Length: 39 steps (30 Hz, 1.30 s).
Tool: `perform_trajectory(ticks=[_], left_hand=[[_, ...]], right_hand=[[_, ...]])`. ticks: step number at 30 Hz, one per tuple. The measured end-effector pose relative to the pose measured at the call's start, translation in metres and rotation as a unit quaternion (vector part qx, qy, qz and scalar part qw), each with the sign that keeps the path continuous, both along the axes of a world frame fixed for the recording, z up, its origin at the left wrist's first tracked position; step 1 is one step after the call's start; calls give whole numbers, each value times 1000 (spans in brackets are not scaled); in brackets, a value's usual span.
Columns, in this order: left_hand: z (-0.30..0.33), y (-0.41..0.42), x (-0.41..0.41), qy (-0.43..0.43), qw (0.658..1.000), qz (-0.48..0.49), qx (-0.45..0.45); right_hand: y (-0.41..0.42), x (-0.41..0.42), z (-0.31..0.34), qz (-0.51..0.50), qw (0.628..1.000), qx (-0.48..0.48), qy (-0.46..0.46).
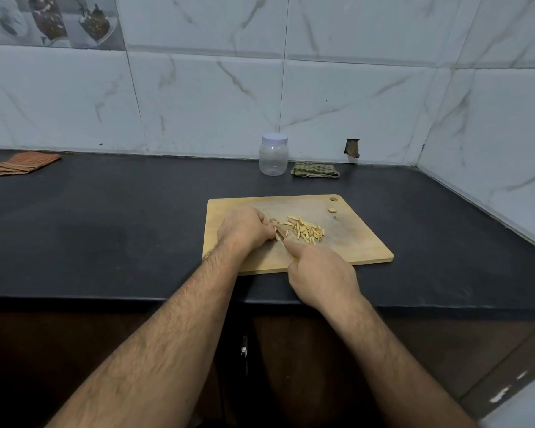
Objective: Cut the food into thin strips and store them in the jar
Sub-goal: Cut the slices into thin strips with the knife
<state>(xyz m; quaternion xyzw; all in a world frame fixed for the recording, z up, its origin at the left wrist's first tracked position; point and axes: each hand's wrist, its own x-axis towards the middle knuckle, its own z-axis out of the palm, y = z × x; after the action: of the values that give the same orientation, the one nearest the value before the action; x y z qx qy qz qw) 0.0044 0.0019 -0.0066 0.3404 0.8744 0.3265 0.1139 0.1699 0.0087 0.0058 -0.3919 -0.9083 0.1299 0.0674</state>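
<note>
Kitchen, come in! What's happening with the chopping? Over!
Right hand holds knife, left hand pins food. Strips piled on board. Jar shut, empty.

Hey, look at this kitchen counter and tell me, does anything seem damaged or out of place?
Yes. The wall tile behind the green cloth has a broken hole, showing brown material inside. Two small food bits lie apart from the strip pile, near the cutting board corner.
</note>
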Motion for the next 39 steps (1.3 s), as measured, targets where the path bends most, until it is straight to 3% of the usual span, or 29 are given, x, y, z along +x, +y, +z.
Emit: perform_trajectory(ticks=[5,12,35,39], left_hand=[[-4,-2,1,8,1000,5,20],[-11,-4,5,31,999,12,42],[-14,-2,0,28,999,10,35],[-9,-1,-4,4,1000,-5,19]], right_hand=[[-3,16,-2,-7,1000,0,-19],[1,8,0,-12,1000,-4,22],[-4,14,-5,-5,1000,-16,-11],[-3,13,-3,-10,1000,-17,16]])
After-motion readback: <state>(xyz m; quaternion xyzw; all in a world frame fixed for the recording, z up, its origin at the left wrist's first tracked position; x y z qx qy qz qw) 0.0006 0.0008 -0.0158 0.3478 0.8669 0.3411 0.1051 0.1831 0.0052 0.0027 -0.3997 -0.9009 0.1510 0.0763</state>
